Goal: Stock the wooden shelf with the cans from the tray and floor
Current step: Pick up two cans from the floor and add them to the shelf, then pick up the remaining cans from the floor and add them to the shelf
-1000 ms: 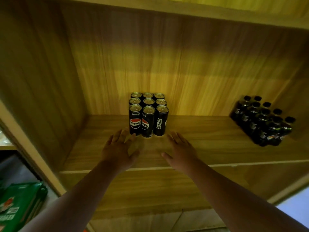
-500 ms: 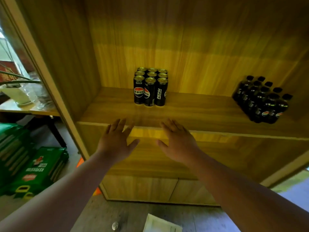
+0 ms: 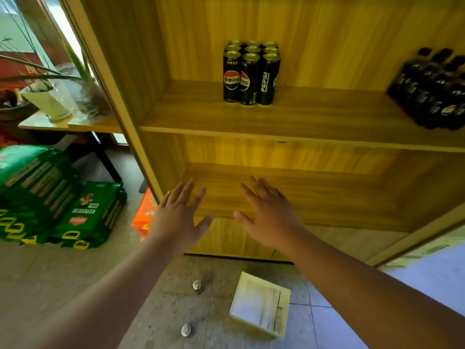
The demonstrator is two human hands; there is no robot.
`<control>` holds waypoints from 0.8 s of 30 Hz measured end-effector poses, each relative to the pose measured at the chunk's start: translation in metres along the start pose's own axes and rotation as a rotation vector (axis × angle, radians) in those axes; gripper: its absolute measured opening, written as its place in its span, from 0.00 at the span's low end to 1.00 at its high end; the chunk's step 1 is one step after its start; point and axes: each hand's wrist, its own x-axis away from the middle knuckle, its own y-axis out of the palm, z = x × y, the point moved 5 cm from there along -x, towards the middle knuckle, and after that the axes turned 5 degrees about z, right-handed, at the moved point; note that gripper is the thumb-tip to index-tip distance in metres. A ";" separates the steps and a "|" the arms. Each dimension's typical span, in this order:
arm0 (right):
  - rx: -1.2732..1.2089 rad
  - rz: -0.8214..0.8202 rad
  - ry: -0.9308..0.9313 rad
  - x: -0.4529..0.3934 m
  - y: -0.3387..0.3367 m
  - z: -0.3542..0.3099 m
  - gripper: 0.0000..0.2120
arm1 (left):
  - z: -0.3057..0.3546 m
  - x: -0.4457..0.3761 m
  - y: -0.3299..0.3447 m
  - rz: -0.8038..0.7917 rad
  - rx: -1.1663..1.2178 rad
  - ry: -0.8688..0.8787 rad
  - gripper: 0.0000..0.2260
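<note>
Several black Pepsi cans [image 3: 250, 76] stand in a tight square block on the wooden shelf [image 3: 314, 122], left of its middle. Two more cans [image 3: 197, 284] stand on the floor below, the nearer can [image 3: 186, 330] seen from its silver top. A pale wooden tray [image 3: 260, 306] with nothing in it lies on the floor beside them. My left hand [image 3: 177, 217] and my right hand [image 3: 270, 214] hover side by side in front of the lower shelf level, fingers spread, holding nothing.
A cluster of black bottles [image 3: 435, 94] fills the shelf's right end. Green packaged goods [image 3: 63, 197] and an orange pack [image 3: 146, 215] lie on the floor at left. A potted plant [image 3: 47, 102] sits on a side table beyond the shelf's left wall.
My view has tilted down and back from the shelf. Both hands have dropped away from the block of cans to the lower shelf level, and the floor cans and tray have come into view.
</note>
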 end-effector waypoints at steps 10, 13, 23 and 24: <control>0.020 -0.102 -0.038 0.005 0.212 -0.046 0.37 | -0.061 0.059 0.197 -0.064 0.057 -0.030 0.35; 0.026 -0.122 -0.065 0.004 0.274 -0.052 0.38 | -0.077 0.075 0.255 -0.052 0.057 -0.054 0.36; 0.019 -0.097 -0.108 -0.017 0.471 -0.051 0.38 | -0.131 0.123 0.443 -0.013 0.069 -0.108 0.37; 0.018 -0.100 -0.114 -0.019 0.493 -0.050 0.38 | -0.135 0.128 0.464 -0.013 0.072 -0.113 0.37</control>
